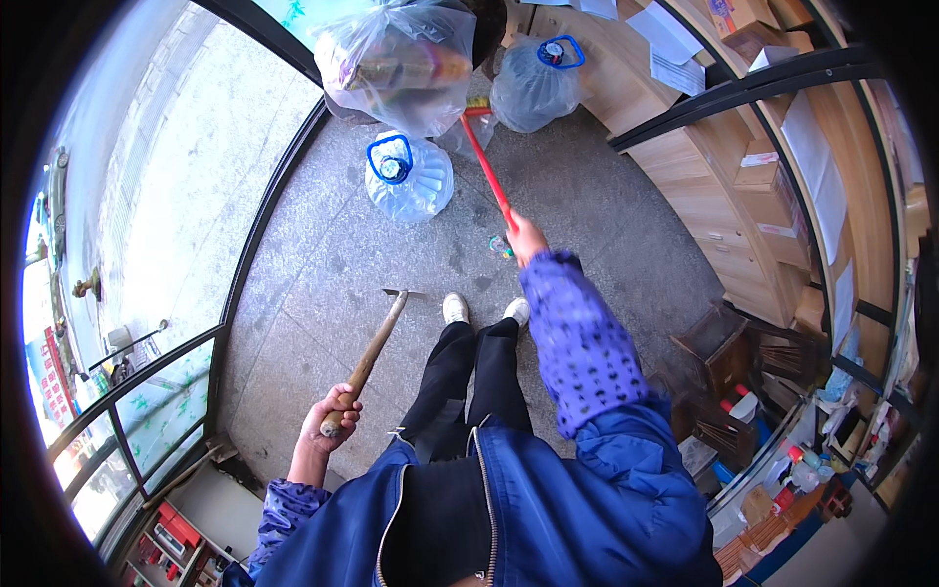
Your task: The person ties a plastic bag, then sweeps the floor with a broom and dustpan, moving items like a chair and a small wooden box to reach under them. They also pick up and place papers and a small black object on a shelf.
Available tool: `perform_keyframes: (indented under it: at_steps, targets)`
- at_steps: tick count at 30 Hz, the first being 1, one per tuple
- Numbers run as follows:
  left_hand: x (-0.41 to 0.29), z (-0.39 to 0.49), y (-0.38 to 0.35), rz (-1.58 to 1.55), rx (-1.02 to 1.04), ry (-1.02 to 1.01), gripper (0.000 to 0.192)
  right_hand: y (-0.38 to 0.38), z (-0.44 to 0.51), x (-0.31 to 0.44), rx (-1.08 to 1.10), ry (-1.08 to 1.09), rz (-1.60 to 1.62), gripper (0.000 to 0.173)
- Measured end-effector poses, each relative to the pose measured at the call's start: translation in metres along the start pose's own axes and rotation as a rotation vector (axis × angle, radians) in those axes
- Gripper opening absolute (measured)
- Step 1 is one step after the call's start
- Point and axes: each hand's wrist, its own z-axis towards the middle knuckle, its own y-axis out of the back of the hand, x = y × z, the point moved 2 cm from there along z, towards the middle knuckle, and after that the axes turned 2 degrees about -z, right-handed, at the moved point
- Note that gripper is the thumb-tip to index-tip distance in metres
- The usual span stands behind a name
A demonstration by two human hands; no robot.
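My left hand grips the lower end of a wooden handle, which has a thin metal head at its far end, like a small hoe, over the speckled floor. In my right hand is the end of a red brush handle. Its bristle head reaches between a large clear plastic bag of things and a clear bag-like bundle with a blue handle. A big clear plastic water bottle with a blue handle stands left of the red handle.
A small green and white item lies near my right hand. Glass panels in a black frame stand at left. Wooden cabinets line the right, with a dark wooden stool below. A red-edged shelf is at lower left.
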Motion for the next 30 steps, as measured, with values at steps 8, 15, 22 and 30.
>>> perform_keyframes:
  at_steps: [8, 15, 22, 30]
  targets:
    - [-0.034, 0.003, 0.001, 0.0, 0.097, 0.026, 0.027, 0.052, -0.319, -0.139, -0.011, -0.289, -0.073, 0.054]
    - [-0.05, 0.009, -0.002, 0.061, 0.125, 0.064, 0.023, 0.118, -0.474, -0.116, -0.003, -0.22, -0.148, 0.049]
    - [-0.048, 0.018, -0.026, 0.24, 0.04, 0.146, 0.019, 0.085, -0.332, -0.092, -0.024, -0.464, -0.112, 0.047]
    - [-0.034, 0.008, -0.039, 0.366, 0.013, 0.127, 0.028, 0.008, -0.483, -0.196, -0.136, -0.518, -0.177, 0.04]
